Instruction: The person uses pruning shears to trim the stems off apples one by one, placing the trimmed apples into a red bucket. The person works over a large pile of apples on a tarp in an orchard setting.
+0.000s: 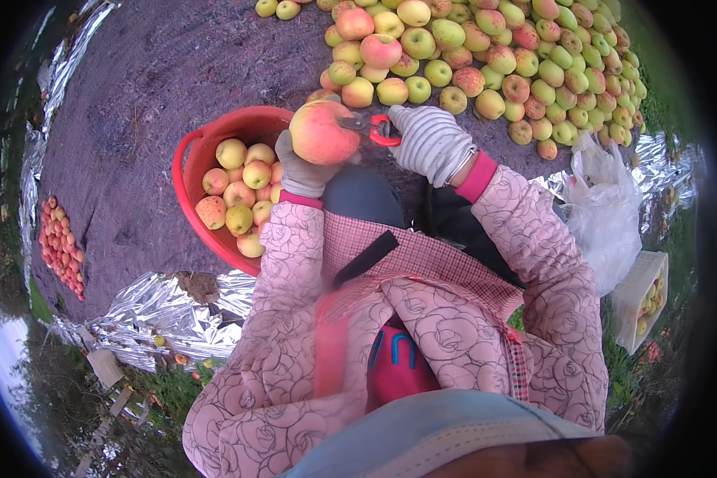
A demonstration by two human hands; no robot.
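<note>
My left hand [308,164], in a pale knit glove, holds a large pink and yellow apple [322,132] above my knee. In my right hand [433,142], gloved in striped white and grey, is a pair of red-handled pruning snips [385,131]. The blades meet the right side of the apple, near its top; whether they touch the stem cannot be seen. Just left of my left hand stands a red plastic basket [191,200] with several yellow and pink apples [239,194] inside. A large heap of green and red apples [514,66] lies beyond my hands.
Dark cloth [119,131] covers the ground, with crumpled silver foil [167,316] along its edge. A smaller pile of red apples [61,245] is at far left. To my right are a clear plastic bag [606,209] and a white crate [624,310] holding apples.
</note>
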